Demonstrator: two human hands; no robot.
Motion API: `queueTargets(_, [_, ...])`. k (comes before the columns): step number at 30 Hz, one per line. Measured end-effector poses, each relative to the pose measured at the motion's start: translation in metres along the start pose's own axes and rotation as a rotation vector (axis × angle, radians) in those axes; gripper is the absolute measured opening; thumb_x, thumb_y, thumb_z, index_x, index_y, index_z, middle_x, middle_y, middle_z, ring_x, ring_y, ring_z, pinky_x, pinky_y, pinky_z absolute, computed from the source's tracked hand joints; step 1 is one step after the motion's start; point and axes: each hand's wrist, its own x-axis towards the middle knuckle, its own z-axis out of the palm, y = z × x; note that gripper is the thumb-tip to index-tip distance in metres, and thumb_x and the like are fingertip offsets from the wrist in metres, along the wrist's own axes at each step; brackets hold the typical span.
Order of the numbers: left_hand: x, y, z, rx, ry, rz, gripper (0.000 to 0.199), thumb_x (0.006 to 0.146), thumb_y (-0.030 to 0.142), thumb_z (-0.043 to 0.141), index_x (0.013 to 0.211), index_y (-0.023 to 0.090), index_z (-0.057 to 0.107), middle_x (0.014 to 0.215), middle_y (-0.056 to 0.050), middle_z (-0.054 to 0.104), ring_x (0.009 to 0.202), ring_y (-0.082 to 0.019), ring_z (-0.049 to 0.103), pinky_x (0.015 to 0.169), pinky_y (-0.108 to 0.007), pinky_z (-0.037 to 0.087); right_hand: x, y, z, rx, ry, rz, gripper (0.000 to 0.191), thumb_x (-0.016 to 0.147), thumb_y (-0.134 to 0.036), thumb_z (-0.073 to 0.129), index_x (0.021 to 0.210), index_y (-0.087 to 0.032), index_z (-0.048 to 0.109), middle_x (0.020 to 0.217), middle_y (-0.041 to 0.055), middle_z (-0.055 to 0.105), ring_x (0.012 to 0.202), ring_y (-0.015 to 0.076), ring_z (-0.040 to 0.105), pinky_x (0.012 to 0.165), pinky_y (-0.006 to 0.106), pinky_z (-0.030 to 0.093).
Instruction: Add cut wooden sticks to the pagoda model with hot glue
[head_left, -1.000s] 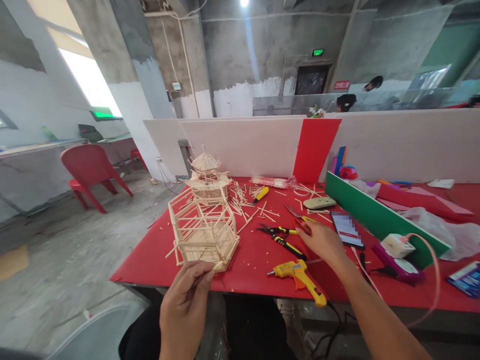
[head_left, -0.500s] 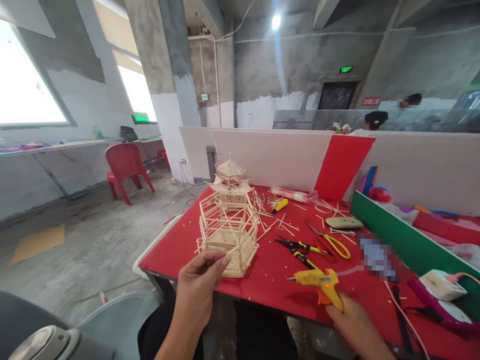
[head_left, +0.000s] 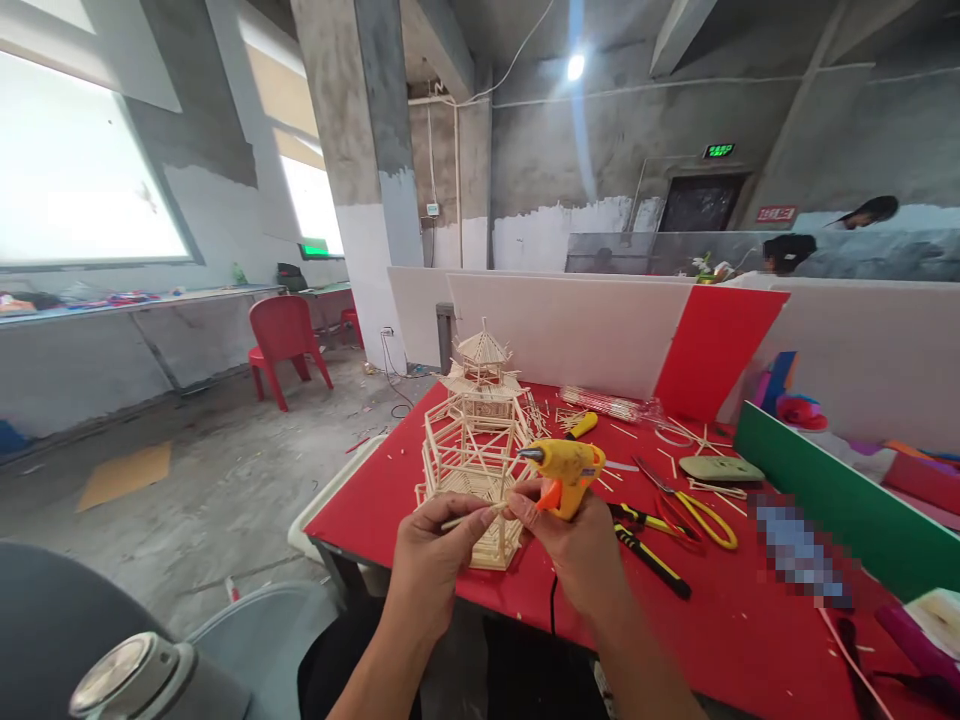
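Left fingers (head_left: 471,522) pinched nearly closed on a thin stick (head_left: 472,515), right ones curled round the yellow glue gun (head_left: 570,472).

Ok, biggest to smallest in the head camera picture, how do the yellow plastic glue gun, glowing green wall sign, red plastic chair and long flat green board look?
1. Long flat green board
2. Red plastic chair
3. Yellow plastic glue gun
4. Glowing green wall sign
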Motion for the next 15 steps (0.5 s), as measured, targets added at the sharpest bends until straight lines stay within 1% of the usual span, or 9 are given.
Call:
queueTargets(1, [0.000,0.001,0.003,-0.108,0.030,-0.055,0.037,0.053,0.035,0.094,0.077,0.014,0.075,0.050,0.006,0.050,0.041,-0.001,0.032,0.037,-0.014,0.022,0.002,0.003,0.003,0.005,0.022,-0.025,0.032,0.066,-0.043,0.083,0.079,-0.016,0.073,0.067,0.0043,0.072,0.055,0.0158,0.064,0.051,0.026,0.054])
queueTargets(3, [0.000,0.001,0.010,-0.309,0.078,-0.145,0.043,0.050,0.034,0.095,0.080,0.015,0.072,0.052,0.008,0.050,0.041,-0.001,0.035,0.035,-0.013,0.021,0.005,0.008,0.007,0.015,0.077,-0.073,0.030,0.070,-0.044,0.081,0.078,-0.016,0.073,0.072,0.0060,0.074,0.056,0.0156,0.065,0.052,0.026,0.055])
queueTargets(4, [0.000,-0.001,0.014,-0.377,0.090,-0.174,0.045,0.048,0.034,0.096,0.079,0.014,0.069,0.055,0.007,0.053,0.042,-0.001,0.038,0.034,-0.012,0.022,0.006,0.009,0.009,0.019,0.100,-0.084,0.030,0.071,-0.044,0.079,0.078,-0.016,0.073,0.074,0.0065,0.074,0.056,0.0155,0.065,0.052,0.026,0.055])
queueTargets(6, [0.002,-0.005,0.020,-0.443,0.119,-0.198,0.046,0.047,0.036,0.096,0.071,0.013,0.064,0.060,0.005,0.057,0.043,-0.001,0.042,0.033,-0.011,0.023,0.009,0.012,0.010,0.013,0.109,-0.082,0.029,0.072,-0.043,0.079,0.077,-0.015,0.073,0.074,0.0072,0.075,0.056,0.0162,0.066,0.051,0.026,0.056])
queueTargets(8, [0.004,-0.009,0.025,-0.436,0.153,-0.186,0.048,0.047,0.039,0.096,0.068,0.013,0.061,0.057,0.005,0.058,0.039,-0.001,0.041,0.031,-0.012,0.022,0.011,0.014,0.011,-0.008,0.123,-0.078,0.030,0.070,-0.043,0.080,0.077,-0.015,0.073,0.073,0.0077,0.075,0.056,0.0171,0.066,0.050,0.026,0.056])
queueTargets(10, [0.007,-0.010,0.027,-0.396,0.190,-0.178,0.050,0.046,0.042,0.095,0.069,0.014,0.061,0.054,0.006,0.058,0.034,-0.002,0.039,0.030,-0.013,0.019,0.014,0.016,0.011,-0.034,0.144,-0.078,0.031,0.068,-0.043,0.081,0.076,-0.014,0.073,0.071,0.0078,0.075,0.054,0.0175,0.066,0.050,0.027,0.056])
queueTargets(13, [0.013,-0.007,0.027,-0.326,0.229,-0.210,0.053,0.043,0.047,0.094,0.070,0.015,0.060,0.045,0.007,0.054,0.028,-0.003,0.037,0.029,-0.014,0.017,0.018,0.017,0.011,-0.047,0.166,-0.081,0.030,0.066,-0.042,0.082,0.076,-0.015,0.073,0.069,0.0070,0.074,0.055,0.0181,0.067,0.050,0.027,0.057])
queueTargets(15, [0.017,-0.005,0.024,-0.283,0.225,-0.230,0.055,0.042,0.050,0.094,0.071,0.015,0.062,0.040,0.008,0.050,0.027,-0.003,0.036,0.029,-0.014,0.016,0.021,0.018,0.013,-0.041,0.169,-0.089,0.029,0.065,-0.042,0.081,0.074,-0.015,0.073,0.068,0.0062,0.074,0.054,0.0179,0.066,0.049,0.027,0.057])
